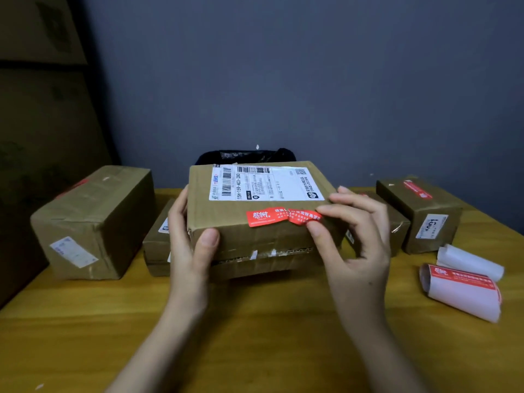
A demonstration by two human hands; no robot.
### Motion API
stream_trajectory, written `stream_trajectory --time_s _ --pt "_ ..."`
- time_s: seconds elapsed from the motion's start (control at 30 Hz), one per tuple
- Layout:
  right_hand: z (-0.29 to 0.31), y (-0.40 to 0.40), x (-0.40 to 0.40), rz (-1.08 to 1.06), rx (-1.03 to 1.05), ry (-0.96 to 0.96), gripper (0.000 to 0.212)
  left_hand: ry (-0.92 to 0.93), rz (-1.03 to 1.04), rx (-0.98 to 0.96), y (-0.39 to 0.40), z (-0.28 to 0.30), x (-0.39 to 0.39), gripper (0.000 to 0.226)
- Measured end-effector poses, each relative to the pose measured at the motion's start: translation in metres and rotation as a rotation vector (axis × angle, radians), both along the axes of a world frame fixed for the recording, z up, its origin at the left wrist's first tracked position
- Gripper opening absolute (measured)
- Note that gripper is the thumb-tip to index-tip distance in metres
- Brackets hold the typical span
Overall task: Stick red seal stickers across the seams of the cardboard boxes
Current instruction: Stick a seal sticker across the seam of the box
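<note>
Two hands reach in over the wooden table [255, 321]. The left hand [188, 245] grips the near left corner of the middle cardboard box [255, 228], thumb on its front face and fingers curled round its left side. The right hand [354, 242] pinches the right end of one red seal sticker [283, 216] between thumb and forefinger, the other fingers loosely curled above. The sticker runs leftward from that pinch along the box's near top edge; its left part lies flat with white print, its right part is crumpled and lifted. Beyond it, a white shipping label [266, 182] covers the box top.

Right of the right hand lie two rolls: a sticker roll [462, 290] with red stickers on white backing, and a plain white paper roll [470, 262] just behind.

Five boxes show: the held one, a large box [93, 222] left of the left hand, a small box [158, 245] between them, a partly hidden box [397, 222] behind the right hand, and a far right box [422, 214] bearing a red sticker. A black plastic bag [246, 156] sits behind the held box.
</note>
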State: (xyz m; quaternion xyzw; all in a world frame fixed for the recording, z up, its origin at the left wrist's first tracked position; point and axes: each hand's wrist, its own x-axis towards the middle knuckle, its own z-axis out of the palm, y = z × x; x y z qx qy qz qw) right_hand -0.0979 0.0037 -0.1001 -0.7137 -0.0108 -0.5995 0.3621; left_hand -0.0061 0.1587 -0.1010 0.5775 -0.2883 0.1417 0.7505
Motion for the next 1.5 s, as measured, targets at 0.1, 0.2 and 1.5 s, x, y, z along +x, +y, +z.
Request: stream_trajectory --time_s 0.1,0.2,1.5 --pt "-0.001 0.000 -0.004 0.024 0.035 0.031 0.016 -0.031 0.020 0.015 0.000 -0.003 -0.001 0.105" --pt "-0.001 -0.001 -0.006 0.044 0.065 0.041 0.016 -0.040 0.018 0.025 0.000 -0.004 -0.001 0.099" --pt "-0.001 0.009 -0.008 -0.064 0.055 0.018 0.005 -0.236 0.158 0.115 0.003 -0.018 -0.002 0.102"
